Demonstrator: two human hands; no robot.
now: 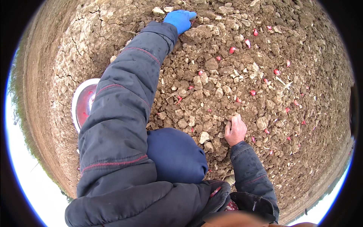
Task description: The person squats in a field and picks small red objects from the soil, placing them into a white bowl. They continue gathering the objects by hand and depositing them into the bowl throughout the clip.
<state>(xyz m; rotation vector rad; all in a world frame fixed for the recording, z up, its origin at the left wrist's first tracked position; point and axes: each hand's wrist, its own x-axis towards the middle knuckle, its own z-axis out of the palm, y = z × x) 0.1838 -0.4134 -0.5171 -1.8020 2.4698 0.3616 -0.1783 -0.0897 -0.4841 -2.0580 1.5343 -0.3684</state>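
My left hand (180, 21), in a blue knitted work glove, reaches down to the soil at the top, its fingers bent together. A little red shows by its fingertips; what they hold is unclear. My bare right hand (236, 129) rests on the clods right of centre, fingers curled down, their tips hidden. Small red clove-like bulbs lie in rough rows on the soil, among them one (232, 50) between the hands, one (252, 92) above my right hand and one (266, 131) beside it. A white-rimmed bowl (77, 99), red inside, stands left, partly behind my left sleeve.
Loose, stony clods (210, 64) spread across the middle and right. Cracked, paler earth (75, 54) lies at the left. My knee in blue cloth (174, 156) juts out between my arms. Dry stalks (284, 83) lie among the bulbs. Grass (21, 105) edges the field at far left.
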